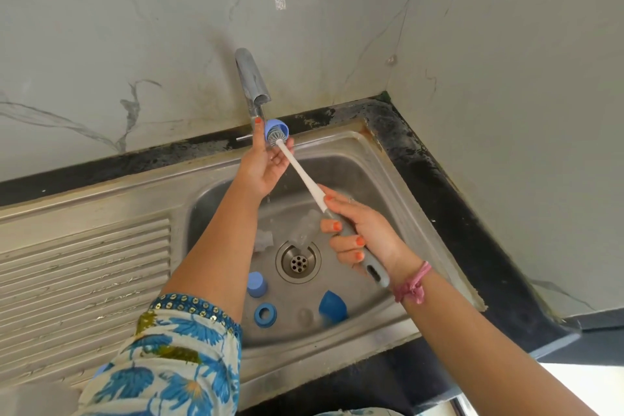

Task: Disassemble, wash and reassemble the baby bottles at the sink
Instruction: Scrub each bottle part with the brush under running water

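My left hand (265, 164) holds a light blue bottle cap (280, 127) up under the tap (251, 83), fingertips pinching its rim. My right hand (363, 235) grips the grey handle of a long white bottle brush (302, 172), whose bristle head is pushed into the cap. Down in the steel sink (351, 162) lie a clear bottle (305, 226) by the drain, a light blue cap (256, 284), a blue screw ring (265, 315), a clear teat (305, 316) and a dark blue cap (332, 306).
A ribbed draining board (84, 284) extends left of the basin. The drain (297, 259) sits mid-basin. A black counter edge (472, 213) wraps the sink at back and right, below marble wall tiles. A little water drips below my left hand.
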